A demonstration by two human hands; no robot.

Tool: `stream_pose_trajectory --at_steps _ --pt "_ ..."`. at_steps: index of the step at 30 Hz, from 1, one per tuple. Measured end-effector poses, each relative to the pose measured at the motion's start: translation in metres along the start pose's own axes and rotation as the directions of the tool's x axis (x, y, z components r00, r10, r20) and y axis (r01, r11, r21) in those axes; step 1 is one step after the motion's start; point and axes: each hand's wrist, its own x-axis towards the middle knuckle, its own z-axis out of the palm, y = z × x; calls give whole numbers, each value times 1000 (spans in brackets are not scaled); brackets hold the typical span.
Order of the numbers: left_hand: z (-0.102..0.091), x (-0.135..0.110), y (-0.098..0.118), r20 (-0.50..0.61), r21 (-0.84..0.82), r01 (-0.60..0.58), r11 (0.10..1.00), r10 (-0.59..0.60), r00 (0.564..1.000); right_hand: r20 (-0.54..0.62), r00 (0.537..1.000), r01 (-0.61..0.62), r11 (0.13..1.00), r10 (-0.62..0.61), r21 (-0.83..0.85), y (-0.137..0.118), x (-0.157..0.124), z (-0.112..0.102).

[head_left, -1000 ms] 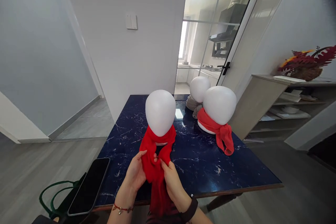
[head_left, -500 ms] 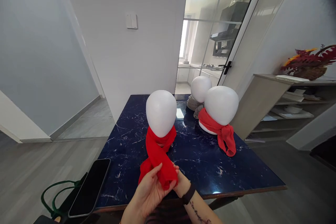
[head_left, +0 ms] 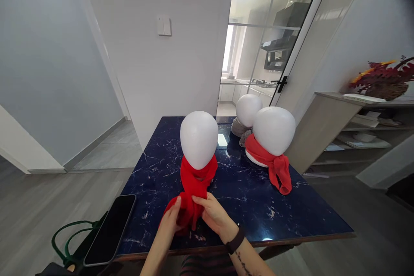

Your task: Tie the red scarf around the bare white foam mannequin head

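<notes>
Shifting apart since half a second ago, with left grip [head_left: 173, 216] and right grip [head_left: 214, 214] each clamped on the red cloth scarf [head_left: 196, 184] wrapped below the leftmost smooth white egg-shaped head [head_left: 199, 139].

Home, likely: white kitchen cabinets [head_left: 227, 93], dark stove burners [head_left: 258, 81] behind white-framed glass door [head_left: 263, 34]; red-orange floral arrangement [head_left: 377, 73] on grey wooden shelf unit [head_left: 323, 131], behind front edge.
</notes>
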Motion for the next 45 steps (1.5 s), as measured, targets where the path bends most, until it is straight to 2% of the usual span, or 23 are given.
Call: stream_pose_trajectory --at_steps 4,8,12,15,18,22,25,26,28,32,34,36,39,45 --pt "-2 3 10 -116 -78 -247 966 237 965 32 999 -9 1000 9 -7 2 0 2" --pt "6 -7 22 -107 -143 -462 876 450 887 -34 999 -20 999 19 -38 5 -1 4" --pt "8 -7 32 -181 -101 -556 825 535 825 -13 995 -95 988 94 -125 6 -3 1" --pt "8 -6 40 -204 -39 -599 800 580 789 -18 996 -84 975 82 -207 5 -5 -1" --pt "15 -7 47 -127 -5 -636 772 630 766 -58 998 -39 971 26 -237 7 -7 -2" --pt "26 -1 49 87 -23 -622 783 621 779 -31 999 26 975 -34 -219 15 -7 -4" --pt "26 10 49 238 69 -634 770 605 760 10 999 43 969 -42 -242 18 -7 -6" --pt "24 14 49 296 134 -652 746 598 745 22 999 50 964 -46 -260 18 -8 -6" --pt "19 19 52 402 294 -710 639 591 699 32 998 66 955 -59 -290 17 -9 -5" --pt "12 21 61 566 545 -785 296 561 604 -2 997 75 960 -79 -270 15 -10 -3" --pt "11 19 64 630 616 -775 142 502 593 -51 994 84 967 -99 -241 14 -10 -2" --pt "13 19 65 663 661 -750 32 444 603 -95 989 88 968 -113 -236 14 -9 -1" --pt "18 23 65 674 680 -733 -18 409 615 -90 990 84 959 -112 -272 11 -7 -2" --pt "29 33 69 686 677 -733 -71 424 592 -41 989 121 930 -144 -348 6 -2 -6"
